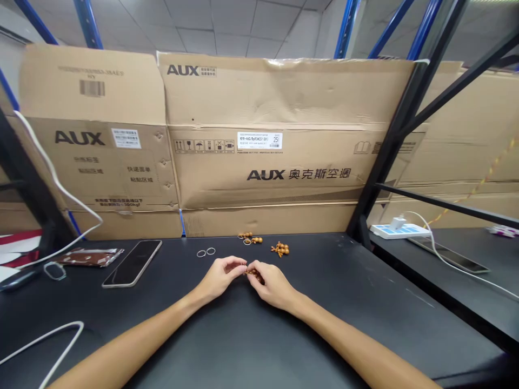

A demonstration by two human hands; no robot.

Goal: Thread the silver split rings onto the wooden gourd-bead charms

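Above the middle of the black table, my left hand point(221, 277) and my right hand point(274, 283) meet at their fingertips. My right hand is closed around a brown beaded charm point(256, 276), partly hidden by the fingers. The thumb and fingers of my left hand pinch what looks like a thin metal ring at the charm's end; little of it shows. Behind my hands lie a beaded charm with a ring point(253, 239) and another brown beaded charm point(280, 248). Two loose metal rings point(206, 252) rest to the left of these.
A phone point(132, 263) and a brown plastic packet point(90, 257) lie on the left, near a white cable point(60, 183). Large cardboard sheets point(267, 189) stand along the table's back. On the right are a black metal frame point(389, 129) and a power strip point(399, 232).
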